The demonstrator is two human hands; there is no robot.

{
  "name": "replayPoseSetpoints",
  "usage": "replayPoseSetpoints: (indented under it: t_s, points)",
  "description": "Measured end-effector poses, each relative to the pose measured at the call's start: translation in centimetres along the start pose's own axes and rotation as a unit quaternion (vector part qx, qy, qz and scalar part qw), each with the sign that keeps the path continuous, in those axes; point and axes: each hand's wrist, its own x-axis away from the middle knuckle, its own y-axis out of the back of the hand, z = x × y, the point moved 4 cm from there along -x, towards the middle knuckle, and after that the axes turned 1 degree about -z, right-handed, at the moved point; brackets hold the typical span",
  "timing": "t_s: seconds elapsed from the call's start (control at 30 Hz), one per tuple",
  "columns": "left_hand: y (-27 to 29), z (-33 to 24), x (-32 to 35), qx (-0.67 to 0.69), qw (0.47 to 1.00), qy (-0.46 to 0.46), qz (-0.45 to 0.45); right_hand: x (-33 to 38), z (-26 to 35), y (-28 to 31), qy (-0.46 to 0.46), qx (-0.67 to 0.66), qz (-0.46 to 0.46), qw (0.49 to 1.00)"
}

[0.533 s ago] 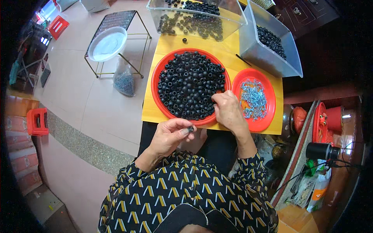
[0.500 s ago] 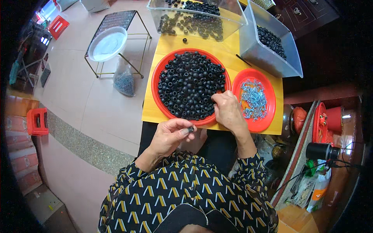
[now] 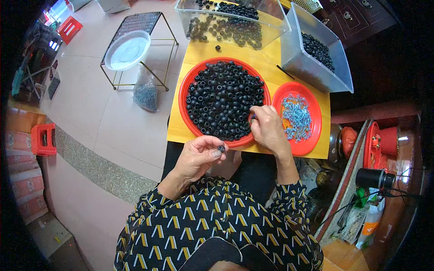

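Observation:
Between the thumb and fingers of my left hand (image 3: pixel 201 153) is a small black round bead (image 3: pixel 221 148), held just off the near rim of a red basin (image 3: pixel 183 110). The basin is heaped with black hollow beads (image 3: pixel 224 99), many showing a round hole. My right hand (image 3: pixel 269 128) is bent over the basin's right rim with its fingertips pinched together. Something small and dark shows at those fingertips, too little of it to name. Beside that hand lies a red oval tray (image 3: pixel 315 108) with small shiny blue-clear pieces (image 3: pixel 297 118) scattered on it.
Two clear plastic bins (image 3: pixel 235 22) (image 3: pixel 316 58) with more black beads stand at the back of the yellow table (image 3: pixel 175 128). A lone bead (image 3: pixel 218 48) and a thin black stick (image 3: pixel 285 72) lie nearby. Left is a stool (image 3: pixel 135 22) with a white basin (image 3: pixel 128 50).
The bead in my left hand has turned slightly between the fingers. My right hand stays at the basin's right rim, its fingers shifted only a little. The whole view has moved slightly.

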Motion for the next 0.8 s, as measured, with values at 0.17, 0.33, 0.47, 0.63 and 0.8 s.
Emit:
replayPoseSetpoints:
  t_s: [0.17, 0.33, 0.47, 0.63, 0.8]
  points:
    - [-0.1, 0.0, -0.2, -0.019, 0.999, -0.031, 0.001, 1.4, 0.5, 0.8, -0.2, -0.358, 0.062, 0.91]
    - [-0.8, 0.2, -0.2, -0.06, 0.997, -0.053, 0.001, 3.6, 2.0, -0.1, -0.317, -0.685, 0.073, 0.652]
    - [-1.1, 0.1, -0.2, -0.098, 0.992, -0.084, 0.006, 4.7, 2.9, -0.4, -0.344, -0.701, 0.04, 0.623]
    - [-1.1, 0.2, -0.1, -0.114, 0.989, -0.091, 0.013, 4.9, 3.8, -0.6, -0.328, -0.703, 0.02, 0.631]
    - [-1.1, 0.3, 0.0, -0.117, 0.989, -0.094, 0.01, 5.1, 5.0, -0.4, -0.307, -0.707, 0.024, 0.637]
